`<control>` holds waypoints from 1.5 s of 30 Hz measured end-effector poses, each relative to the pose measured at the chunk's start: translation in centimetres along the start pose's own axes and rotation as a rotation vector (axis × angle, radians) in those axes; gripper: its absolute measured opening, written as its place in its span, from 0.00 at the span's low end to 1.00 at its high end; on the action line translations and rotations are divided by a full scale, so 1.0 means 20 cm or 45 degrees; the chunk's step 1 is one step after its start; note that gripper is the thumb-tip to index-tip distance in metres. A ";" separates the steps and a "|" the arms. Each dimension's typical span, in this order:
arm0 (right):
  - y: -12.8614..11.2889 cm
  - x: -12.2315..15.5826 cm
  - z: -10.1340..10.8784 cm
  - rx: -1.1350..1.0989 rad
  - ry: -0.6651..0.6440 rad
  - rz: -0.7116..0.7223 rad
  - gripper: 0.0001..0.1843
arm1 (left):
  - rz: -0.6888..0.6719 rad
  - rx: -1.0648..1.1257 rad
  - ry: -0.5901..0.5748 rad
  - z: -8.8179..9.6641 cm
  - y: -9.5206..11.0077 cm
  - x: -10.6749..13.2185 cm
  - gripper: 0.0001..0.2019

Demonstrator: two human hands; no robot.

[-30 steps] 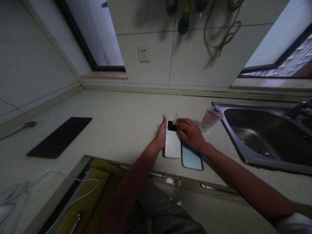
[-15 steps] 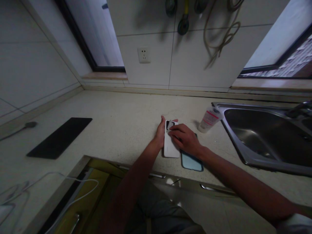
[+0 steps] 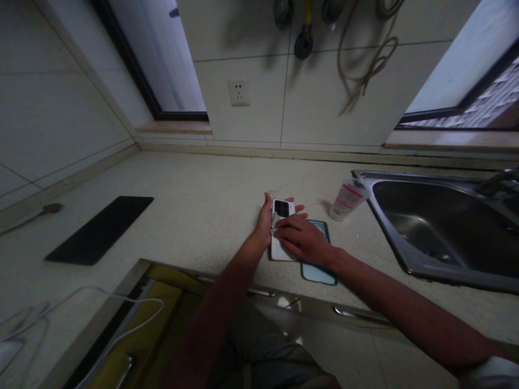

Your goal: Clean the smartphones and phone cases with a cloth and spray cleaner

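Note:
A white phone point(image 3: 281, 252) rests back side up in my left hand point(image 3: 264, 220), its dark camera block point(image 3: 281, 208) at the far end. The left thumb lies along the phone's left edge and fingertips show past its right edge. My right hand point(image 3: 304, 237) is closed on a small white wipe point(image 3: 276, 221), pressed to the phone's back just below the camera block. Under the right hand and wrist, partly covered, a teal-edged phone case point(image 3: 319, 274) lies on the counter.
A clear plastic cup point(image 3: 347, 201) with pink print stands right of my hands, by the steel sink point(image 3: 425, 232). A black flat mat point(image 3: 101, 229) lies to the left. White cables point(image 3: 133, 299) hang over the counter's front corner.
My right hand has moved the wipe from the camera block toward me and a little left, down the phone's back. The camera block now shows uncovered.

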State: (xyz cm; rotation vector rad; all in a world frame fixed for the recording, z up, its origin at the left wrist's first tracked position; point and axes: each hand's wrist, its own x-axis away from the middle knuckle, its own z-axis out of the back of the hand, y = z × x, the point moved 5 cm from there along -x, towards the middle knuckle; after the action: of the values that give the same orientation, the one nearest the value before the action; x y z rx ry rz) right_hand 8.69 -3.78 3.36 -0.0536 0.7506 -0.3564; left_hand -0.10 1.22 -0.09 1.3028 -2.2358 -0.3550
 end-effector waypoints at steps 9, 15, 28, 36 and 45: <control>0.05 0.02 -0.01 0.144 0.132 -0.065 0.14 | 0.022 -0.009 -0.053 -0.03 -0.02 0.01 0.40; 0.04 0.02 -0.01 0.145 0.138 -0.051 0.15 | 0.018 -0.006 -0.054 -0.03 -0.01 0.02 0.40; 0.10 0.02 0.01 0.172 0.082 -0.299 0.11 | -0.046 0.002 -0.010 0.04 0.02 -0.04 0.39; 0.14 0.03 0.03 0.205 0.089 -0.462 0.10 | -0.046 0.019 0.043 0.02 0.02 -0.02 0.38; 0.20 0.06 0.02 0.207 0.181 -0.547 0.17 | -0.046 0.007 0.008 0.02 0.02 -0.02 0.36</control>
State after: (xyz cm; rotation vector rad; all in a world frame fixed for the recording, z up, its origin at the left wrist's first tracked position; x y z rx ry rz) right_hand 10.91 -0.45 2.20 -0.0364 0.8473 -0.8365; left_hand -0.51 1.75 -0.33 1.3469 -2.2117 -0.3572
